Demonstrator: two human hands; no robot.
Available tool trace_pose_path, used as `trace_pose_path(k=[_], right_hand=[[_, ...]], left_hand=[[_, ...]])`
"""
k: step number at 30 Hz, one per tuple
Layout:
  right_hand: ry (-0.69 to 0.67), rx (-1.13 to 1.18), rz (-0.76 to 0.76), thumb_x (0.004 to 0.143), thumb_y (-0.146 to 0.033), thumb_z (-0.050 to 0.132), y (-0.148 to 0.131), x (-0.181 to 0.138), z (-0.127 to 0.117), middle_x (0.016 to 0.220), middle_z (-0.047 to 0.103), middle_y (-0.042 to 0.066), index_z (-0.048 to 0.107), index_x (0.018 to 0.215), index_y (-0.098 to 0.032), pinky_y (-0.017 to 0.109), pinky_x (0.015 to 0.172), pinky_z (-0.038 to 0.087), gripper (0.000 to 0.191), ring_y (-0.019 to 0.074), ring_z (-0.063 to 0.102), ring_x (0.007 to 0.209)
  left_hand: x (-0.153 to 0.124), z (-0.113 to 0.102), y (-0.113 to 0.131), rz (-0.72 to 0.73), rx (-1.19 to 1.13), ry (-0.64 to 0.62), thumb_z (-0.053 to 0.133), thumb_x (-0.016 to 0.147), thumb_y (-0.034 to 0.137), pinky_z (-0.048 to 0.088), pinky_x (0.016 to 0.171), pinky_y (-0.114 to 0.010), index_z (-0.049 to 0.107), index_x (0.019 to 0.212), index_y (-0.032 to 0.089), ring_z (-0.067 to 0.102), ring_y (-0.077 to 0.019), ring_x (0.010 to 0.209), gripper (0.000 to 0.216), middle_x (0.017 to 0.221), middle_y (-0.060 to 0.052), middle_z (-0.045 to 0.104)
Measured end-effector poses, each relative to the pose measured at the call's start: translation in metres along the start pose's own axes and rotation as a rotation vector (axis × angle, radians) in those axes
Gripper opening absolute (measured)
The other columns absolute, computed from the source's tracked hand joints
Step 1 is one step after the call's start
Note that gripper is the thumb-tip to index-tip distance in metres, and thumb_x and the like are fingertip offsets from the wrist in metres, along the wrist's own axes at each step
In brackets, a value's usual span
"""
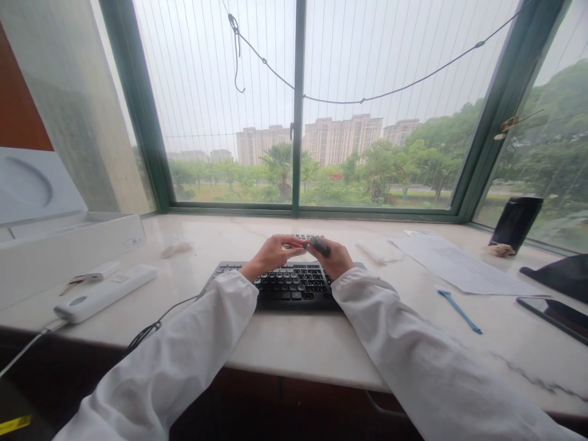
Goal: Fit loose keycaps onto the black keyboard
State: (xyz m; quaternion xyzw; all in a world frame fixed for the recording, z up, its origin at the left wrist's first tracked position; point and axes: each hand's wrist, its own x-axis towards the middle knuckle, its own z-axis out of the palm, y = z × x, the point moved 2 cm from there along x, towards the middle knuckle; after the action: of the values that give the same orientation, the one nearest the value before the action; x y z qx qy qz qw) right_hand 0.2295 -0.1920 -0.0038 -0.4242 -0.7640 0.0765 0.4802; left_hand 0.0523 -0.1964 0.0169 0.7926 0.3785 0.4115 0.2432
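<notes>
Both my hands hover over the far edge of a black keyboard (294,285) lying on a pale marble sill (294,349). My right hand (334,257) is closed round a small dark object (320,246), which I cannot name. My left hand (272,254) reaches toward the same object, its fingertips pinched at its left end. Both arms wear white sleeves. The keyboard's cable trails off to the left over the sill's front edge.
A white box (64,245) and white remote-like devices (103,294) lie at left. Papers (463,266), a blue tool (459,311), a phone (558,315) and a dark stand (514,223) sit at right. A large window (298,104) runs behind.
</notes>
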Motion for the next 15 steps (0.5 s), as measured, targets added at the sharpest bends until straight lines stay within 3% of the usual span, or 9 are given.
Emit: trace_pose_path(k=[3, 5, 11, 15], right_hand=[[0.020, 0.010, 0.039, 0.083, -0.042, 0.051, -0.001, 0.000, -0.002, 0.069, 0.065, -0.002, 0.066, 0.104, -0.026, 0.024, 0.067, 0.044, 0.031, 0.0130, 0.059, 0.065], [0.044, 0.004, 0.084, 0.084, -0.041, 0.049, -0.002, 0.001, -0.005, 0.062, 0.062, -0.003, 0.066, 0.103, -0.025, 0.023, 0.063, 0.043, 0.031, 0.0127, 0.056, 0.059], [0.059, -0.057, 0.168, 0.083, -0.040, 0.048, 0.005, 0.003, -0.008, 0.072, 0.065, -0.001, 0.066, 0.089, -0.024, 0.023, 0.061, 0.041, 0.025, 0.0139, 0.057, 0.065], [0.068, -0.131, 0.196, 0.083, -0.036, 0.049, 0.010, 0.005, -0.009, 0.078, 0.067, 0.000, 0.064, 0.086, -0.024, 0.023, 0.065, 0.040, 0.020, 0.0148, 0.059, 0.071]], left_hand=[[0.000, -0.004, -0.001, -0.068, 0.010, -0.004, 0.057, 0.075, 0.055, 0.039, 0.043, -0.020, 0.069, 0.099, 0.017, 0.048, -0.0057, 0.046, 0.046, 0.092, -0.006, 0.070], [0.001, -0.008, -0.002, -0.074, 0.038, 0.017, 0.058, 0.073, 0.056, 0.039, 0.041, -0.020, 0.069, 0.098, 0.016, 0.047, -0.0053, 0.044, 0.048, 0.093, -0.007, 0.070], [0.003, -0.024, -0.012, 0.039, 0.287, 0.172, 0.065, 0.069, 0.051, 0.050, 0.074, -0.027, 0.072, 0.087, 0.020, 0.064, -0.0163, 0.076, 0.036, 0.088, -0.004, 0.071], [0.005, -0.027, -0.025, 0.041, 0.439, 0.181, 0.065, 0.070, 0.047, 0.050, 0.074, -0.028, 0.071, 0.084, 0.021, 0.065, -0.0170, 0.074, 0.030, 0.083, -0.002, 0.072]])
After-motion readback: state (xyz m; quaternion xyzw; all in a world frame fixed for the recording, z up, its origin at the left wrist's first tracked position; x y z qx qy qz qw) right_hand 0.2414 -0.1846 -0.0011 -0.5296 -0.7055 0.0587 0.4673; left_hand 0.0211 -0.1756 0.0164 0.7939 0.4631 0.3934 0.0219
